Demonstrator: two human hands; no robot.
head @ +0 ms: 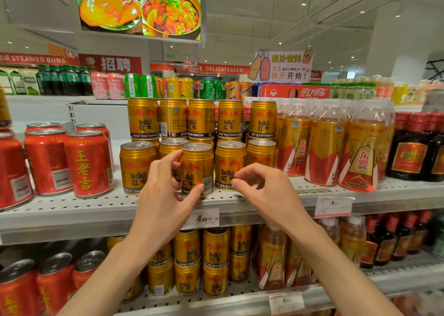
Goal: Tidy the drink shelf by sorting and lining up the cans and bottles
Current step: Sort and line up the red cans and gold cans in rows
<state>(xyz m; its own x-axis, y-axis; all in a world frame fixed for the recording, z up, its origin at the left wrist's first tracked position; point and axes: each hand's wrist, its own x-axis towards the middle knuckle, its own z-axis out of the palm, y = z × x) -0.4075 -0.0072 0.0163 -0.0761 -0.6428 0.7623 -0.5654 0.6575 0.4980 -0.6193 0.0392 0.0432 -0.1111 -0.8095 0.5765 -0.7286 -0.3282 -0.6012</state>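
Pinching a gold can (197,169), left hand (163,202) curled.

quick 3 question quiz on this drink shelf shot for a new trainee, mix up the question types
1. True or false: the left hand has its grip on a gold can in the front row.
2. Multiple choice: what stands directly left of the gold cans on this shelf? A) green bottles B) red cans C) milk cartons
3. Short answer: is the right hand holding anything?

Key
1. True: thumb and fingers wrap that can.
2. B.
3. No: its fingers are curled close to the next gold can, but nothing is in its grip.
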